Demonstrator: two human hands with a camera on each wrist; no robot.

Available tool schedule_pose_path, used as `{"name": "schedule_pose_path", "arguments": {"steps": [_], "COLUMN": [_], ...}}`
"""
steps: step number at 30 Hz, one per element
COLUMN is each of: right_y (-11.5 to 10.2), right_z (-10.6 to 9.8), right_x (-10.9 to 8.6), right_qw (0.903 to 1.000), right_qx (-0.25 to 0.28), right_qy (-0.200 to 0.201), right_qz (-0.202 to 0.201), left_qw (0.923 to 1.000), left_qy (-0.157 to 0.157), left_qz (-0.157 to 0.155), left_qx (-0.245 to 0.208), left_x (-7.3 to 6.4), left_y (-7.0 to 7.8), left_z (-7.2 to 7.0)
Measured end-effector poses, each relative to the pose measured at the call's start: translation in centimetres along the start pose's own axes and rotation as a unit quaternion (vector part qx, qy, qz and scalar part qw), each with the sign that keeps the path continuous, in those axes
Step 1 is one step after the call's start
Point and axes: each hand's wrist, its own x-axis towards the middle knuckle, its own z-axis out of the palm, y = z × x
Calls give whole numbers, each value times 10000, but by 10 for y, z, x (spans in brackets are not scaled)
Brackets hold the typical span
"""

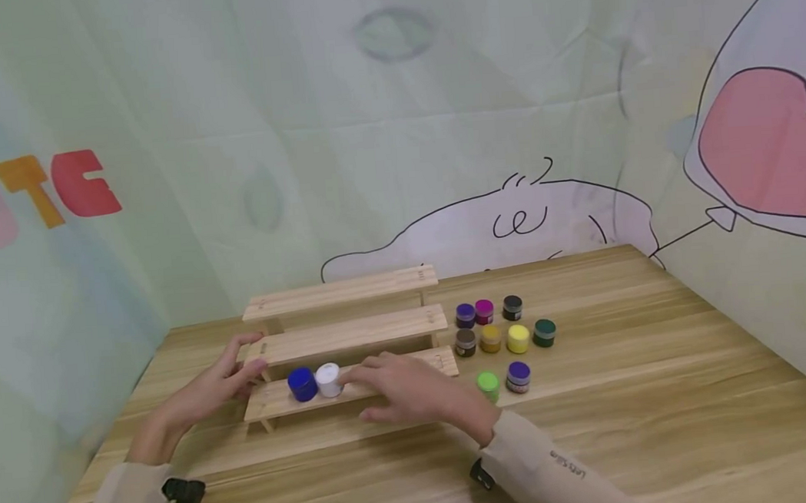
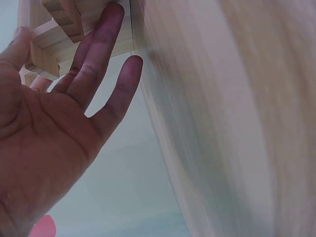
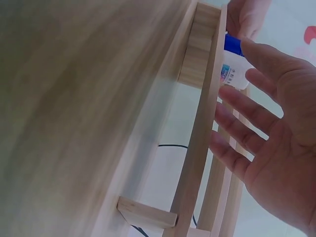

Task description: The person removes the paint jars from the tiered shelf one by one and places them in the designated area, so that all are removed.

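Observation:
A three-tier wooden stand (image 1: 353, 335) stands on the table. On its lowest step, a blue-lidded jar (image 1: 302, 384) and a white jar (image 1: 328, 380) sit side by side. My left hand (image 1: 207, 394) grips the left end of the middle step between thumb and index finger; its other fingers stretch past the end, as the left wrist view shows. Over the lowest step, my right hand (image 1: 411, 389) has its index fingertip at the white jar's right side. Its thumb is apart from the jar, and the other fingers extend along the step's edge in the right wrist view.
Right of the stand are several small paint jars, among them yellow (image 1: 518, 339), dark green (image 1: 544, 333), black (image 1: 513, 307) and magenta (image 1: 484, 312). Nearer are a light green jar (image 1: 488, 385) and a purple-lidded jar (image 1: 518, 377). A printed curtain (image 1: 264, 137) hangs behind the table.

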Motion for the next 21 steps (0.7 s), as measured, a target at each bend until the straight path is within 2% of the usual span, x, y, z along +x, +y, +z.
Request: {"name": "schedule_pose_path", "arguments": {"steps": [5, 13, 17, 21], "right_y": [-1, 0, -1, -4], "right_z": [3, 6, 7, 6], "right_x": [2, 9, 14, 20], "right_qw": [9999, 9976, 9974, 9988], "right_qx": [0, 468, 488, 252], "right_qy": [147, 428, 375, 177], "right_qz": [-20, 260, 374, 392], "left_qw": [10000, 10000, 10000, 9999], "left_qy": [-16, -35, -34, 8], "left_qz": [-1, -47, -88, -112], "left_qx": [8, 18, 14, 45], "left_x": [0, -1, 0, 0], "left_y": [0, 0, -1, -1], "left_z": [-1, -1, 0, 0]}}
